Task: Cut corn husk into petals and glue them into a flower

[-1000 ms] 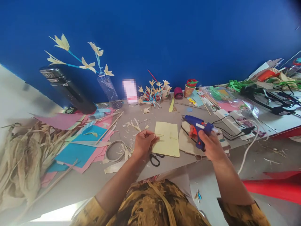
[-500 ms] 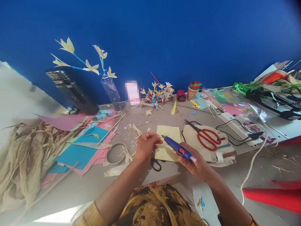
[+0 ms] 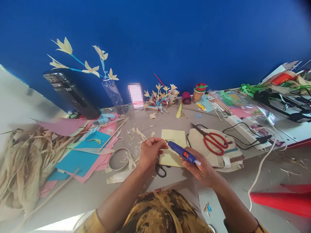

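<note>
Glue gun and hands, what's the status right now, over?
Right hand grips glue gun, nozzle at left hand. Left hand pinches a thin strip, too small to identify. Yellow paper beneath; black scissors lie close by.

The glue gun (image 3: 181, 152) gripped in the right hand (image 3: 202, 170) looked like glossy blue plastic with a translucent stick at its rear, while the left hand (image 3: 150, 151) pinched a thin, dry, matt sliver just ahead of the nozzle. Under both grips lay a matt pale-yellow paper sheet (image 3: 173, 147) on a dull, smooth grey table (image 3: 85, 191). Right of the gun, scissors (image 3: 211, 139) with shiny red plastic handles and dark metal blades rested on a coarse woven cloth (image 3: 227, 153); far left of the grips lay rough, fibrous dried husks (image 3: 26, 165) and matt coloured paper (image 3: 80, 155).
</note>
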`<action>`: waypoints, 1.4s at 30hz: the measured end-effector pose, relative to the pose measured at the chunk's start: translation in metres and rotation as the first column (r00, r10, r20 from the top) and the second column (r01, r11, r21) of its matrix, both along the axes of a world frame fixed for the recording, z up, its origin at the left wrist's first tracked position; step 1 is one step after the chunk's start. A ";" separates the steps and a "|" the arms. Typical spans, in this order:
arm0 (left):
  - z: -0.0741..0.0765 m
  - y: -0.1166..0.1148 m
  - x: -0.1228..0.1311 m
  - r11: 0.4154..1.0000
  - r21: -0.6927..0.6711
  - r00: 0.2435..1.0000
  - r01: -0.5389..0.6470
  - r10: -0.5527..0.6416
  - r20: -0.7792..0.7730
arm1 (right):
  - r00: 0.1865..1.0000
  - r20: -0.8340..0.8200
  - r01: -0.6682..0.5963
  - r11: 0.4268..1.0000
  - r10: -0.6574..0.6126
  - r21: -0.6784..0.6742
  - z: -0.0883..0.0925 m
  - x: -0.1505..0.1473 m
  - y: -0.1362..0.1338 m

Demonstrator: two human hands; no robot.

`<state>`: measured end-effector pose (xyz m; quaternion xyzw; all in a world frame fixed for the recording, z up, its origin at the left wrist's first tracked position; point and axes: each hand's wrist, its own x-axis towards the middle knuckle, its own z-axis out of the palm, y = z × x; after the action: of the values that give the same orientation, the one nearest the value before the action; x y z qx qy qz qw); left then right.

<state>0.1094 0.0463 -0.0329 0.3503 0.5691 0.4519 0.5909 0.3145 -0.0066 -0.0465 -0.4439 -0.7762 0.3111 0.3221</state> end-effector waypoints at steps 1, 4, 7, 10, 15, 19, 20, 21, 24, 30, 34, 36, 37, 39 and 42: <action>0.000 0.000 0.000 1.000 0.000 1.000 0.000 0.000 0.000 | 1.000 0.008 0.006 1.000 -0.006 0.008 0.000 0.000 0.000; 0.002 0.000 0.000 1.000 0.002 1.000 0.002 -0.002 0.000 | 0.999 0.033 0.025 0.999 -0.026 0.048 -0.002 -0.001 0.000; 0.003 -0.001 0.000 1.000 0.003 1.000 -0.009 0.009 0.013 | 0.998 0.051 0.032 0.996 -0.036 0.084 -0.002 -0.001 -0.001; 0.004 -0.002 -0.001 1.000 0.004 1.000 -0.016 0.015 0.025 | 0.997 0.065 0.042 0.994 -0.049 0.104 -0.002 0.000 -0.002; 0.004 -0.002 -0.002 1.000 0.001 0.999 -0.022 0.021 0.032 | 0.994 0.083 0.054 0.990 -0.066 0.129 -0.001 0.001 -0.002; 0.003 -0.002 -0.001 1.000 0.004 0.999 -0.028 0.028 0.037 | 0.992 0.094 0.069 0.987 -0.083 0.146 -0.001 0.002 -0.001; 0.003 -0.002 -0.001 1.000 0.006 0.999 -0.029 0.029 0.038 | 0.991 0.094 0.076 0.986 -0.090 0.147 -0.002 0.002 -0.002; 0.002 -0.002 -0.001 0.999 0.007 0.999 -0.031 0.031 0.039 | 0.991 0.095 0.080 0.986 -0.095 0.148 -0.002 0.003 -0.002; 0.000 -0.002 -0.001 0.999 0.009 0.998 -0.033 0.033 0.045 | 0.989 0.102 0.093 0.983 -0.110 0.157 -0.003 0.004 -0.003; 0.002 -0.001 -0.002 0.999 0.004 0.998 -0.031 0.031 0.047 | 0.983 0.123 0.114 0.980 -0.135 0.164 -0.002 0.003 -0.004; 0.003 0.000 -0.003 1.000 0.013 0.999 -0.022 0.022 0.047 | 0.981 0.137 0.114 0.976 -0.141 0.187 -0.002 0.002 -0.003; 0.002 0.000 -0.004 1.000 0.014 0.999 -0.018 0.018 0.042 | 0.982 0.136 0.101 0.975 -0.129 0.197 -0.003 0.002 -0.003; 0.002 0.000 -0.004 1.000 0.014 0.999 -0.017 0.016 0.041 | 0.983 0.134 0.094 0.975 -0.122 0.199 -0.003 0.001 -0.003; 0.001 0.000 -0.004 1.000 0.010 0.999 -0.016 0.015 0.039 | 0.985 0.128 0.086 0.975 -0.114 0.206 -0.003 0.000 -0.003; 0.001 -0.001 -0.004 1.000 0.006 0.999 -0.012 0.012 0.036 | 0.987 0.124 0.077 0.975 -0.105 0.210 -0.003 -0.002 -0.002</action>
<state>0.1058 0.0455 -0.0321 0.3406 0.5592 0.4633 0.5973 0.3127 -0.0087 -0.0494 -0.4635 -0.8028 0.1838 0.3269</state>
